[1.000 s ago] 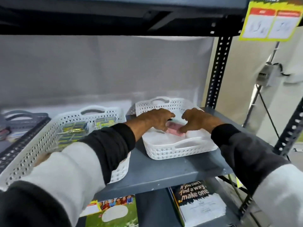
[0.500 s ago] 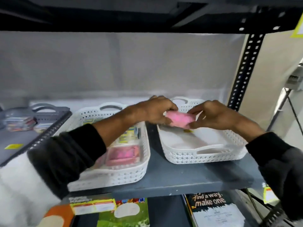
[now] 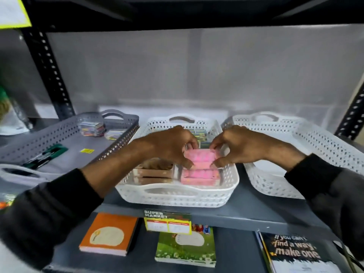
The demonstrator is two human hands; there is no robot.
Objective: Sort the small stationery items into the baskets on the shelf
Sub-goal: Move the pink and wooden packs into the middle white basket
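A pink packet (image 3: 199, 157) is held inside the middle white basket (image 3: 177, 196), pinched at its left end by my left hand (image 3: 169, 144) and at its right end by my right hand (image 3: 240, 146). Below it in the same basket lies another pink packet (image 3: 200, 175), beside brown boxes (image 3: 153, 174) on the left and green-yellow packs (image 3: 200, 134) at the back. The right white basket (image 3: 291, 154) looks bare inside. The grey basket (image 3: 59, 134) on the left holds colourful small packs (image 3: 92, 128) and dark pens (image 3: 45, 154).
The baskets stand side by side on a grey metal shelf (image 3: 246, 211) with black perforated uprights (image 3: 49, 71). A price tag (image 3: 167, 223) hangs on the shelf edge. Notebooks lie on the lower shelf: orange (image 3: 110, 233), green (image 3: 185, 247), black (image 3: 293, 253).
Both hands carried the pink packet leftward out of the right basket and lowered it into the middle basket. My head turned left, bringing the grey basket into view.
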